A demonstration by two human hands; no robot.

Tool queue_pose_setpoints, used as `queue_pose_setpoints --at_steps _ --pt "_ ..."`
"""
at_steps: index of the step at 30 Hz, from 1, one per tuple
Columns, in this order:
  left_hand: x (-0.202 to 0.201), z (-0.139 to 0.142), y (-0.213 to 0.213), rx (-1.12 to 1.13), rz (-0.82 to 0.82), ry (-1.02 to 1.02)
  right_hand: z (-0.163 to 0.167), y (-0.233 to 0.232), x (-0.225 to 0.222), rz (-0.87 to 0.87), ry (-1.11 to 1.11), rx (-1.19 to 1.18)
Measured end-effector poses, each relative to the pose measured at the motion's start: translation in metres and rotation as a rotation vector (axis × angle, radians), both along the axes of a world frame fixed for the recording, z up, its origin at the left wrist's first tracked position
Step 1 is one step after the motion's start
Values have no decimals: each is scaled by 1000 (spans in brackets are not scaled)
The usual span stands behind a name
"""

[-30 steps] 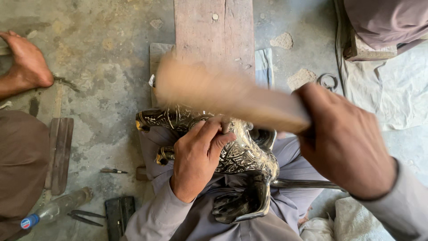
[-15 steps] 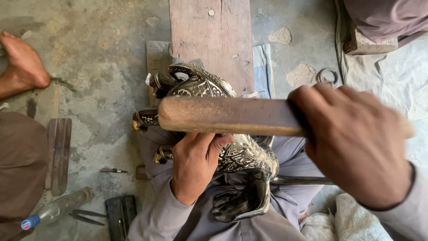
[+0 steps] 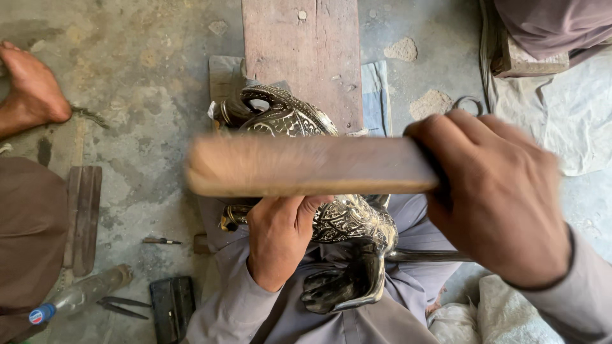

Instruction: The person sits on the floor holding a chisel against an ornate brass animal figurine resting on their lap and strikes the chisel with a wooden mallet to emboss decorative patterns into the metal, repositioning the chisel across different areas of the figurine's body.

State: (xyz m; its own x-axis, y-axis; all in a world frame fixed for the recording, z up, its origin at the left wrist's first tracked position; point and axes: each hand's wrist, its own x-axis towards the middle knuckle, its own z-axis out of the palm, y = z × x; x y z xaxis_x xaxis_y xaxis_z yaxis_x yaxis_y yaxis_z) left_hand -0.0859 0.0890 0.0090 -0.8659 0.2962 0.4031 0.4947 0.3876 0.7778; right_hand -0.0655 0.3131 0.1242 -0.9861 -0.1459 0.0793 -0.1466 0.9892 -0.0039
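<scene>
An ornate dark metal vessel (image 3: 290, 118) with engraved patterns lies across my lap and onto a wooden plank (image 3: 299, 44). My left hand (image 3: 277, 239) grips the vessel's body near the middle. My right hand (image 3: 500, 197) is closed on one end of a flat wooden stick (image 3: 306, 165), which is blurred and held level above the vessel, hiding its middle part. The vessel's dark hollow end (image 3: 347, 283) points toward me, with a metal rod (image 3: 427, 256) running out to the right under my right hand.
Another person's bare foot (image 3: 32, 86) and brown-clothed leg (image 3: 29, 236) are at the left. On the concrete floor lie a plastic bottle (image 3: 80, 296), a dark flat block (image 3: 171, 306), pliers (image 3: 121, 307), a small nail (image 3: 159, 241) and a wood strip (image 3: 83, 216). White cloth (image 3: 561, 114) lies right.
The wooden stick swung from a tilted position to level and has come closer to the camera. The vessel's upper curved part came into view. My left hand kept its grip.
</scene>
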Motion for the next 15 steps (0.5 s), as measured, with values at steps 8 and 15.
queue_pose_setpoints --at_steps 8,15 --pt "4 -1 4 102 29 -57 -13 10 6 48 103 -344" --pt "5 -5 4 66 -26 -103 -11 7 1 40 -10 -130"
